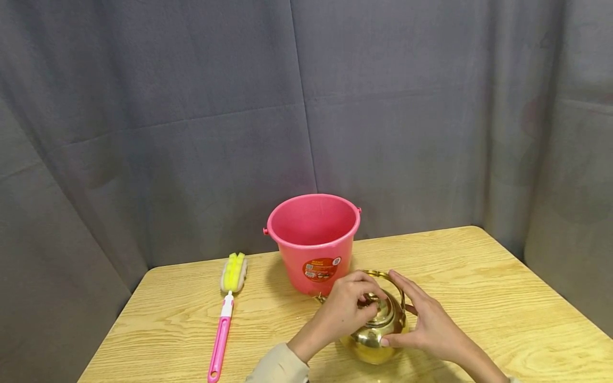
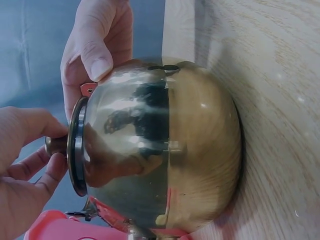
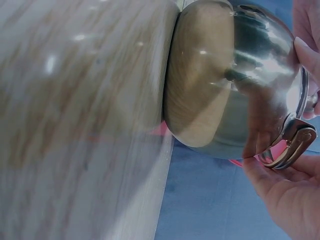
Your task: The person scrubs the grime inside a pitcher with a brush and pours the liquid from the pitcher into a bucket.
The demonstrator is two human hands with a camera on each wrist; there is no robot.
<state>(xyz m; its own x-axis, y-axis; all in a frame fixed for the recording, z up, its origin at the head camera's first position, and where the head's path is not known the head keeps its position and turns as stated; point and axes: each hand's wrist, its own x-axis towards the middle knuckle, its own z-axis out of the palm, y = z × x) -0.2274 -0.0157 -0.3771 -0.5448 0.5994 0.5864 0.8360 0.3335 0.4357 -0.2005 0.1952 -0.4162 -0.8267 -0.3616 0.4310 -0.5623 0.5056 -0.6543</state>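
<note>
A shiny brass kettle stands on the table near the front. My left hand reaches over it and pinches the small knob of its round lid between thumb and fingertips. The lid's rim is right at the mouth of the kettle. On the kettle's right side, my right hand steadies it, thumb on the rounded body and fingers by the raised handle. The spout points left, partly hidden behind the left hand in the head view.
Just behind the kettle is a pink bucket with an orange label. To the left lies a bottle brush with a yellow and white sponge head and pink handle. Grey curtains hang around the wooden table.
</note>
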